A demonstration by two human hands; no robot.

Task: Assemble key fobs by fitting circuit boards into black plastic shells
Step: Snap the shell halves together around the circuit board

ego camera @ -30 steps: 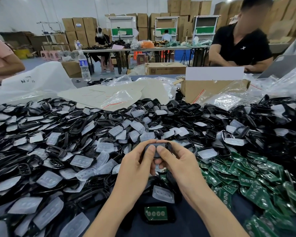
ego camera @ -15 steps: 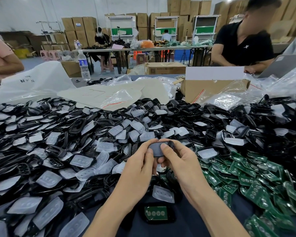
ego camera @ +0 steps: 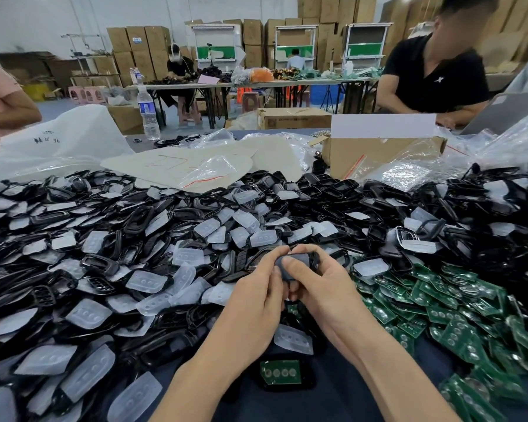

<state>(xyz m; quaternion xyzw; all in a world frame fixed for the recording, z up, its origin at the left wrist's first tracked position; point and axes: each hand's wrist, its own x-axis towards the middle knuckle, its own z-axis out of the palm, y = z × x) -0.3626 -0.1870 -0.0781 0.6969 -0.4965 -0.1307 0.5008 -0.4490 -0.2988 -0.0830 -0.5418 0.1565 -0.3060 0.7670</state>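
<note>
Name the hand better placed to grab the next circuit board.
Right, likely: both hold the black shell, but the right hand lies beside the green circuit boards; the left hand would cross it.

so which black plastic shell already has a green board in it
The black plastic shell lying flat at bottom centre, nearest the camera: a green circuit board sits inside it.

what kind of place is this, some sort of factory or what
Most likely a hand-assembly workshop inside a warehouse: heaps of black plastic key fob shells and green circuit boards cover the table, and stacked brown cardboard boxes line the back wall behind more long work tables.
</note>
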